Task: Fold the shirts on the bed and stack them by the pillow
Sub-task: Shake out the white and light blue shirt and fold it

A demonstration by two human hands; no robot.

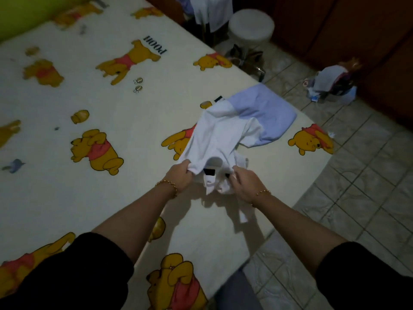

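A white shirt [215, 139] is lifted off the bed near its right edge, collar end toward me. My left hand [180, 175] grips its left shoulder, and my right hand [242, 183] grips the fabric beside the collar. A black label shows inside the neck between my hands. The shirt's far end still lies on the sheet, overlapping a light blue shirt [266, 113] spread flat behind it. The bed [67, 198] wears a cream sheet printed with yellow bears.
A green pillow [20, 12] lies at the bed's far left corner. Past the bed's right edge is tiled floor with a round white stool [251, 25], hanging clothes [212, 10] and a small heap of items [333, 83] by a dark wooden cabinet.
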